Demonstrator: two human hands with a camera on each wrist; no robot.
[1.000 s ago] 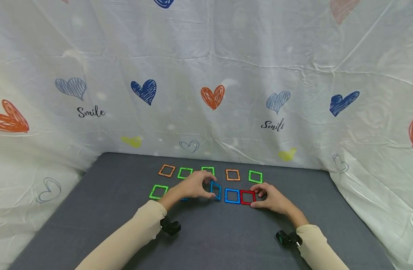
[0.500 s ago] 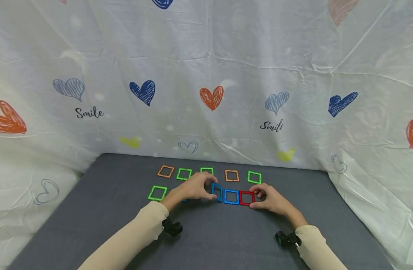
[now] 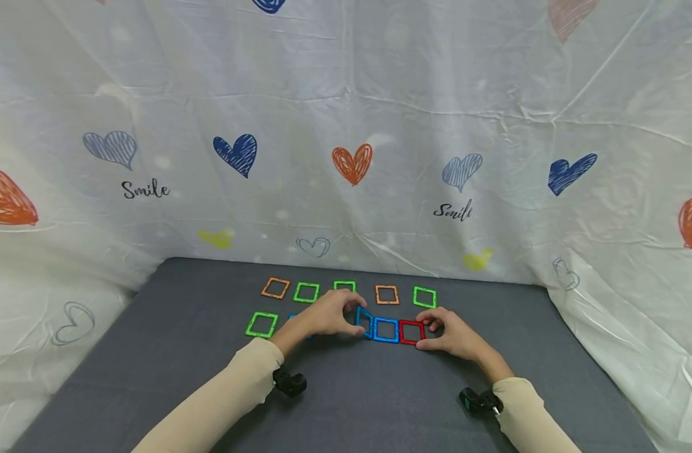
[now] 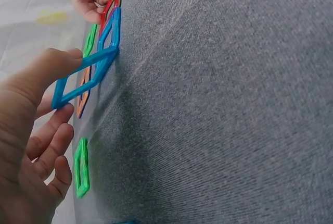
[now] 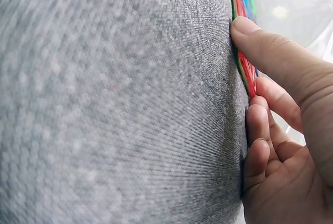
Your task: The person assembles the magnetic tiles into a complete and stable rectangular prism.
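Observation:
My left hand [image 3: 329,313] pinches a blue square magnetic tile [image 4: 99,56] between thumb and fingers, tilted up off the table. Its lower right edge meets the left side of a second blue tile [image 3: 386,340], which lies flat. Joined to that one's right side is a red tile [image 3: 409,343], also flat. My right hand [image 3: 459,338] holds the red tile by its right end, thumb on the near corner and fingers at the far one. In the right wrist view, the thumb lies along the red tile [image 5: 251,81]; its far side is partly hidden.
Behind, a row of loose tiles includes an orange tile [image 3: 387,304] and a green tile [image 3: 424,306]. Another green tile [image 3: 258,335] lies at the left; a blue one beside it is mostly behind my left arm. A patterned curtain [image 3: 289,207] hangs beyond the grey tabletop [image 3: 380,396].
My left hand has brought the tilted blue tile slightly right, closing the gap to the flat blue tile. The right hand stays at the red tile.

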